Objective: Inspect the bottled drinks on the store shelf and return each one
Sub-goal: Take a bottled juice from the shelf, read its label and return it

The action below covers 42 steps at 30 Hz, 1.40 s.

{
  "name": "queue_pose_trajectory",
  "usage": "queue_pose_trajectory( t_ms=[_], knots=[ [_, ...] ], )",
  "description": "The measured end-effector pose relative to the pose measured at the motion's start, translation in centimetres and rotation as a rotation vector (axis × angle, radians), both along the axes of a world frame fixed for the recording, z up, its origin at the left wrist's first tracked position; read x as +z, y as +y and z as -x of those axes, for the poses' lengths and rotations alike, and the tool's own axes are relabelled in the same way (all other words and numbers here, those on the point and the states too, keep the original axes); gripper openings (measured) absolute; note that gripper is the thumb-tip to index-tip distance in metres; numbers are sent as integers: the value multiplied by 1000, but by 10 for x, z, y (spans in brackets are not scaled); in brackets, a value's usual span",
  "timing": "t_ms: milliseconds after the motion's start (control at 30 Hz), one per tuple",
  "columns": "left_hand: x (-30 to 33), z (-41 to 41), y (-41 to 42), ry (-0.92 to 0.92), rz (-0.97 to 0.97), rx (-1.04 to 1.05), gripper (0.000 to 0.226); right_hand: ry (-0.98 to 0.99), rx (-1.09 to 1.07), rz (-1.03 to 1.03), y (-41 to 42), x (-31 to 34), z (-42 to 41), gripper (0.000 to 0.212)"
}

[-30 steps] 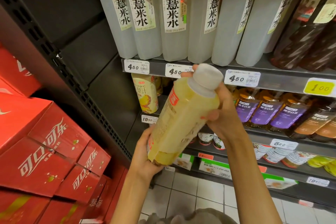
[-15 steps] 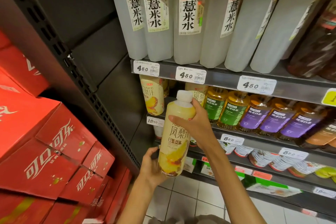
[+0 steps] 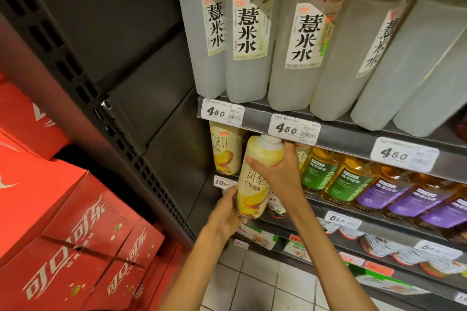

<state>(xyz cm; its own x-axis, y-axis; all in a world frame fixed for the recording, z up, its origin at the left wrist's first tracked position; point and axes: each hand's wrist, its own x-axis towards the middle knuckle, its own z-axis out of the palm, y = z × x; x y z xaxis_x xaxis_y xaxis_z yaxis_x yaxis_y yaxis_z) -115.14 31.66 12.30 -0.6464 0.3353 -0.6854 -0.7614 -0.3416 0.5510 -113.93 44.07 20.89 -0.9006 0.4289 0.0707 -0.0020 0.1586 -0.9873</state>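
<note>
- The tall pale-yellow plastic juice bottle with a white cap and pineapple label [image 3: 255,179] is held nearly upright, long axis vertical, cap just under the grey metal shelf edge [image 3: 353,139] with its white price tags.
- The right hand [image 3: 280,171] grasps the bottle's shoulder with its fingers curled round it; the left hand [image 3: 227,214] cups the base from below.
- The open slot lies just behind and beyond both grips, beside the matching yellow juice bottle standing on the shelf [image 3: 223,151] and left of the green-labelled tea bottles [image 3: 318,171]. The right hand is nearer it.
- Compared with half a second ago, the bottle sits higher and closer to the shelf; a second ago it was tilted for reading.
</note>
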Motion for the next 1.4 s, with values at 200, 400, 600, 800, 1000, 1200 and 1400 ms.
queue_pose_trajectory(
  t_ms=[200,400,600,800,1000,1200,1400],
  knots=[
    [-6,14,14,62,-97,37,36,61,-75,-91,-7,-8,9,76],
    [4,29,32,63,-99,157,36,98,-146,-134,-13,-16,14,81],
    [17,35,49,-13,-122,133,46,119,-193,-141,-19,-21,24,80],
    [13,44,24,-167,-1,86,37,57,-114,-198,-19,-21,27,86],
    [7,43,13,36,22,8,22,19,-173,-666,-19,-13,21,85],
    [6,33,19,168,-30,46,36,-33,-140,-651,-5,-16,19,80],
    [8,35,39,113,-42,171,19,-61,-345,-1119,0,-12,31,62]
  ],
)
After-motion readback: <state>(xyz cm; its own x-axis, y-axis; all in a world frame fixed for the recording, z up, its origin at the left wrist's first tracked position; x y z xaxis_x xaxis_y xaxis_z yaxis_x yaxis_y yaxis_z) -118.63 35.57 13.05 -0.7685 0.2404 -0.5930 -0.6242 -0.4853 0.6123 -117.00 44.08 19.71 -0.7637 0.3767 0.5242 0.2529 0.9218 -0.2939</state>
